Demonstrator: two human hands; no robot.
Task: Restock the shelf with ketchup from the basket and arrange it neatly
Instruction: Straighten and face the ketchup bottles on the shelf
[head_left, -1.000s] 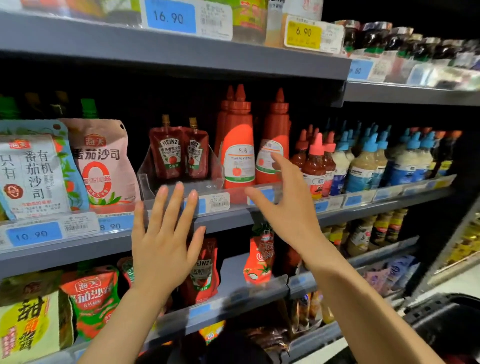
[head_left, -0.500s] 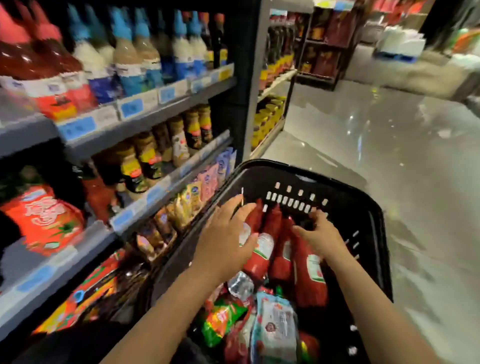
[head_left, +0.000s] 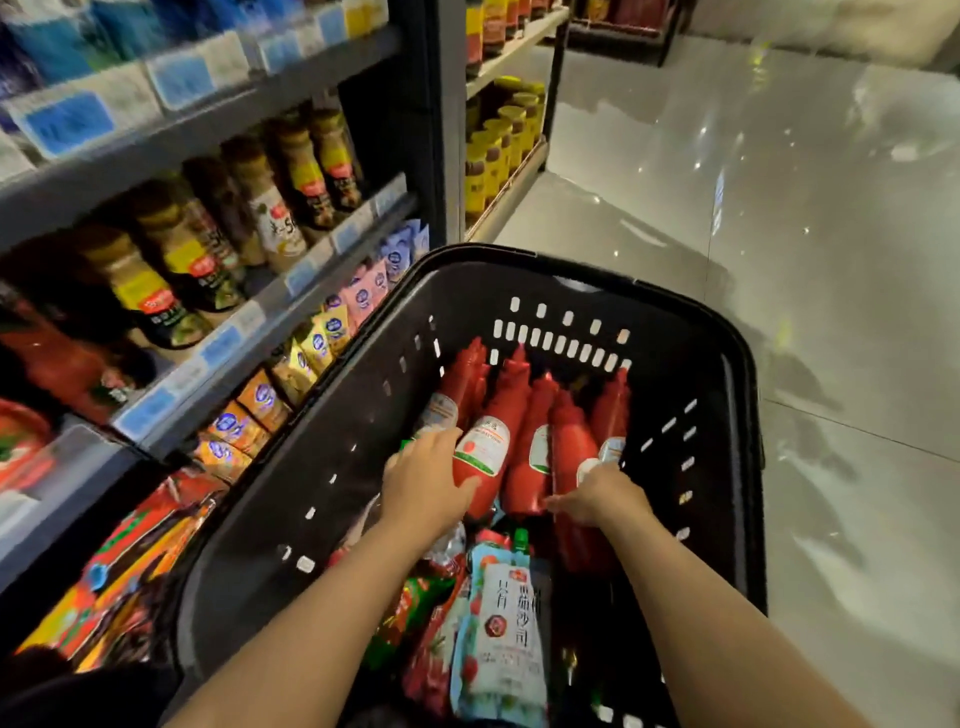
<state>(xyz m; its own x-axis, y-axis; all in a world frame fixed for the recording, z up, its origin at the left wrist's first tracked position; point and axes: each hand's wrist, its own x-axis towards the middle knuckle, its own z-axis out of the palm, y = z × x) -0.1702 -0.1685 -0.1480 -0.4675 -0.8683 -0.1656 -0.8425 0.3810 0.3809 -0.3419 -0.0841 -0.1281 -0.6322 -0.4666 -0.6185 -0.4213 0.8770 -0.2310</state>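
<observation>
Both hands have sunk deeper into the basket (head_left: 727, 374), left hand (head_left: 423, 486) gripping one ketchup bottle (head_left: 480, 457), right hand (head_left: 602, 499) curling onto another ketchup bottle (head_left: 569, 447) for restocking.

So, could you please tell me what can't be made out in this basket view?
- Head view: whether the right hand actually holds a ketchup bottle; its fingers are hidden behind it.
- The print on the shelf price tags: blurred.
- The near end of the basket: cut off by the bottom edge.
- What lies under the left hand and forearm.

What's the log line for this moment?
stage: picking | left hand: grips ketchup bottle | right hand: on another | basket: stocked
</observation>
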